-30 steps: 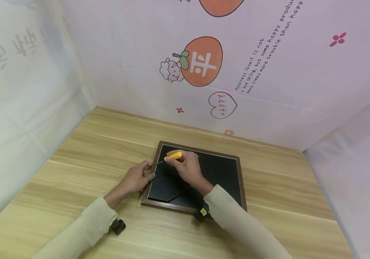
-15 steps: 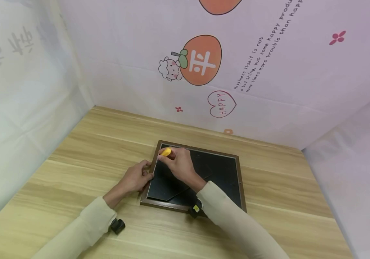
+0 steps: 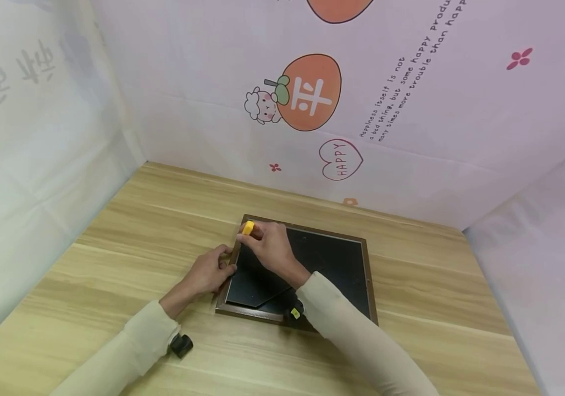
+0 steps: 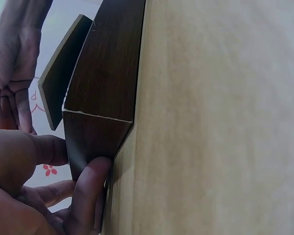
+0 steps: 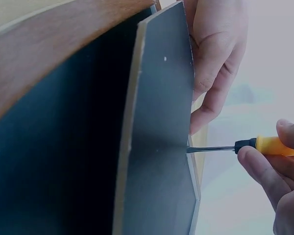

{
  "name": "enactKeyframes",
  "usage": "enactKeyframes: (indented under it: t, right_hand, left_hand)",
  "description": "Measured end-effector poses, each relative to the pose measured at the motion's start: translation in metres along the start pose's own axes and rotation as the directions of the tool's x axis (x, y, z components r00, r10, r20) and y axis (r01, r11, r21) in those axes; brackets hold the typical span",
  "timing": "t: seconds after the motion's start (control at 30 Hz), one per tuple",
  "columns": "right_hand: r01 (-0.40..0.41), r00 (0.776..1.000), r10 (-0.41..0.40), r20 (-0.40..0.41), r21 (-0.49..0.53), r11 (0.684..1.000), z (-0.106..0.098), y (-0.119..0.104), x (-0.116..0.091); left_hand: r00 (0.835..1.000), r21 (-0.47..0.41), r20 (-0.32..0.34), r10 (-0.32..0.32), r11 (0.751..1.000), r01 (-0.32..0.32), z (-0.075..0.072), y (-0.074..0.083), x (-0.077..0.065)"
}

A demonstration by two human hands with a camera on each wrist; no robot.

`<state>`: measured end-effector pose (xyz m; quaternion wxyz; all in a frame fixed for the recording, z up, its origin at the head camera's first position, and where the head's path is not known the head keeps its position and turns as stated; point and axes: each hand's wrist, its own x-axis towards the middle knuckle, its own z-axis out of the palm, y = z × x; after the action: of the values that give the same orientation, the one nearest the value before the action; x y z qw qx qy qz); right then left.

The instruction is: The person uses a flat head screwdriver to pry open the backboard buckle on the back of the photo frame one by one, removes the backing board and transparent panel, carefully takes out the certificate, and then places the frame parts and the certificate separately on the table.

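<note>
A brown picture frame (image 3: 370,300) lies on the wooden table, its black backing board (image 3: 334,258) facing up. In the right wrist view the backing board (image 5: 159,103) stands tilted, with a gap beneath its near edge. My left hand (image 3: 206,272) grips the frame's left side, thumb on top and fingers against the outer side (image 4: 95,142). My right hand (image 3: 273,247) holds a screwdriver (image 3: 248,227) by its yellow handle, near the upper left corner. The tip of the screwdriver (image 5: 269,145) meets the far edge of the board, beside the frame's inner rim.
The wooden table (image 3: 114,242) extends on all sides of the frame. A printed cloth wall (image 3: 203,110) rises behind it, with pale cloth at left and right. A small black camera (image 3: 181,345) sits on the left wrist.
My right hand has moved left and slightly up toward the frame's upper left corner, and the screwdriver has turned from slanted to more upright. My left hand has stayed on the frame.
</note>
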<state>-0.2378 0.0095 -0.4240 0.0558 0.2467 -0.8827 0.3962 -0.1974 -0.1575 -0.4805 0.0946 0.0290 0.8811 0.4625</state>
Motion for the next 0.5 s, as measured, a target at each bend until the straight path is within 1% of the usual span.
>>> enactKeyframes:
  t: [0.1,0.2,0.37,0.5]
  right_hand:
    - [0.013,1.0,-0.013,0.014,-0.007,1.0,0.0,0.001,0.001]
    - [-0.005,1.0,0.005,0.007,0.005,1.0,-0.003,0.005,0.0]
    - [-0.081,0.997,0.083,-0.012,0.081,0.993,-0.01,0.016,-0.006]
    - [-0.097,0.995,0.1,-0.011,0.15,0.984,-0.015,0.024,-0.012]
  left_hand:
    - [1.0,-0.004,-0.003,-0.004,1.0,0.004,-0.001,0.0,-0.001]
    - [1.0,-0.011,-0.003,-0.006,1.0,0.006,-0.001,0.002,-0.001]
    - [1.0,0.004,-0.009,-0.01,1.0,0.01,0.0,0.003,-0.001]
    - [1.0,0.007,-0.016,-0.013,1.0,0.013,0.0,0.003,-0.002]
